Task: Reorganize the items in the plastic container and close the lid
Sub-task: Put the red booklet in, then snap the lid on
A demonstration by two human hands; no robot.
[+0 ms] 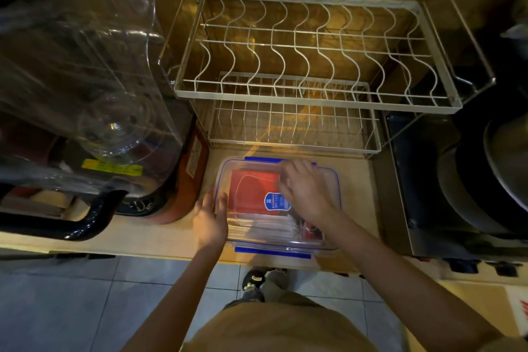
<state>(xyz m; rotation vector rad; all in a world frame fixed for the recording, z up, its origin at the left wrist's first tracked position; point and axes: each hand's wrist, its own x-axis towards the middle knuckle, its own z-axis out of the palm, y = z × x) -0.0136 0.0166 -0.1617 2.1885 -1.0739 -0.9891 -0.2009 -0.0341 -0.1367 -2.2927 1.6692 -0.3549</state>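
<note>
evidently the lid [328, 180] sits on the container [281, 244] on the counter [160, 240], items inside. left hand [210, 218] open against its side, right hand [307, 190] flat on top; blue clips [273, 253] appear unlatched.

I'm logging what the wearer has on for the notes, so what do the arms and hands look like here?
Both arms are bare up to the bottom of the frame, with no sleeves showing. The left hand and the right hand wear no gloves, and no rings, watch or bracelets can be made out. The light is dim and yellow, so small details could be missed.
</note>
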